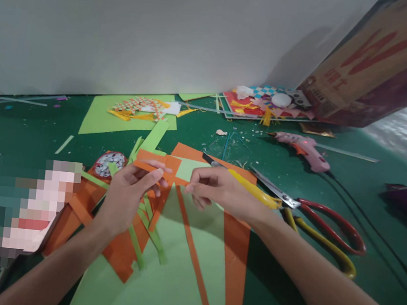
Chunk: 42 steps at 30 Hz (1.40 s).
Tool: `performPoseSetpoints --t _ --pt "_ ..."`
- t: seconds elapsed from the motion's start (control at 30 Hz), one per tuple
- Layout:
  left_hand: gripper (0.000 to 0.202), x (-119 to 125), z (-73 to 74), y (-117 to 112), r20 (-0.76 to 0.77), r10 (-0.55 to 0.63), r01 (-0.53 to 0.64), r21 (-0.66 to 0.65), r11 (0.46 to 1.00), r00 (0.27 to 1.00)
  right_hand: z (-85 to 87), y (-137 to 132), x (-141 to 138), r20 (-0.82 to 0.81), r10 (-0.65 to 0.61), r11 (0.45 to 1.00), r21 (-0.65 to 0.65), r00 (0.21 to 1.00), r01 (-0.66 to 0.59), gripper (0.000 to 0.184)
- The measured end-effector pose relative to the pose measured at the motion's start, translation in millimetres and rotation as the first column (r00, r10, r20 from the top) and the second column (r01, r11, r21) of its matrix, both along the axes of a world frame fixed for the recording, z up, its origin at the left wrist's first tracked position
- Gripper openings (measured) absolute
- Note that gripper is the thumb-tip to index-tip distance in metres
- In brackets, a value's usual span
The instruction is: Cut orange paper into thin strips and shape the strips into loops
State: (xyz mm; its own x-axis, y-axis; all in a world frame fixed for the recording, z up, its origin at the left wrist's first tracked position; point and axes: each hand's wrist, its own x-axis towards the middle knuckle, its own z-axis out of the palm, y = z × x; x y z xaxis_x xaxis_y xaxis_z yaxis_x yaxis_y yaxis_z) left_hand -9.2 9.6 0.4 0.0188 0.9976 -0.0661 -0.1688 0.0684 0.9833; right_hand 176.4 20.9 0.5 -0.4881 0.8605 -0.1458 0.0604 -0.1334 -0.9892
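An orange paper strip (pixel 181 181) runs between my two hands above the paper sheets. My left hand (pixel 131 188) is closed on it, the strip passing under the thumb and across the fingers. At the strip's other end, the thumb and forefinger of my right hand (pixel 217 190) are pinched together. Beneath them lies a light green sheet (pixel 177 274) over a larger orange sheet (pixel 233 270). A long thin orange strip (pixel 194 252) rests on the green sheet. Several narrow green strips (pixel 153 241) lie under and beside my left hand.
Scissors (pixel 292 202) and a yellow-handled cutter (pixel 253 188) lie right of my right hand. A pink glue gun (pixel 306 150) with a cord sits farther back. A woven paper piece (pixel 141 108) is at the back; a phone-like object (pixel 36 208), blurred out, stands left. A bag (pixel 374 63) stands back right.
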Motion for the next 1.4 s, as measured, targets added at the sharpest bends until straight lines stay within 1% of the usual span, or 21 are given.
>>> performPoseSetpoints --t 0.13,0.3,0.43,0.57,0.67,0.83,0.97,1.17,1.33,1.4 --pt "0.009 -1 -1.4 -1 -0.051 -0.001 0.002 0.022 1.0 0.999 -0.7 0 0 0.009 0.014 1.0 -0.002 1.0 -0.014 0.024" --pt "0.008 -3 -1.2 -2 -0.014 -0.057 0.057 0.013 0.998 0.998 0.2 0 1 -0.028 0.03 0.999 -0.033 0.999 -0.031 0.02" --pt "0.009 -1 -0.3 -3 -0.002 -0.032 0.032 0.019 0.999 0.999 -0.2 0 1 -0.032 0.036 0.998 -0.044 0.999 -0.038 0.021" --pt "0.011 0 0.0 -3 -0.076 0.014 -0.011 0.034 0.999 0.997 -1.3 0 2 -0.002 0.047 0.998 -0.035 0.999 -0.047 0.021" --pt "0.013 0 0.2 -4 -0.153 0.031 -0.022 0.06 0.998 0.988 0.3 -1 1 0.05 0.045 0.999 0.003 0.998 -0.045 0.027" --pt "0.015 0 1.2 -9 -0.302 0.0 0.037 0.117 0.992 0.953 2.2 -3 -3 0.095 0.079 0.993 0.085 0.992 -0.087 0.036" --pt "0.015 0 1.0 -11 -0.349 -0.038 0.087 0.125 0.988 0.936 -1.1 -4 -4 0.123 0.088 0.987 0.122 0.989 -0.103 0.04" --pt "0.026 -1 0.9 -9 -0.357 -0.048 0.081 0.08 0.993 0.933 -5.8 -3 -5 0.142 0.05 0.983 0.166 0.989 -0.074 0.039" --pt "0.036 -2 -0.5 -8 -0.276 -0.076 0.092 0.047 0.995 0.958 -4.7 -3 -4 0.142 0.046 0.987 0.148 0.989 -0.068 0.038" --pt "0.037 -2 -0.2 -8 -0.278 -0.084 0.097 0.034 0.995 0.957 -3.8 -4 -3 0.157 0.062 0.987 0.134 0.986 -0.083 0.039"
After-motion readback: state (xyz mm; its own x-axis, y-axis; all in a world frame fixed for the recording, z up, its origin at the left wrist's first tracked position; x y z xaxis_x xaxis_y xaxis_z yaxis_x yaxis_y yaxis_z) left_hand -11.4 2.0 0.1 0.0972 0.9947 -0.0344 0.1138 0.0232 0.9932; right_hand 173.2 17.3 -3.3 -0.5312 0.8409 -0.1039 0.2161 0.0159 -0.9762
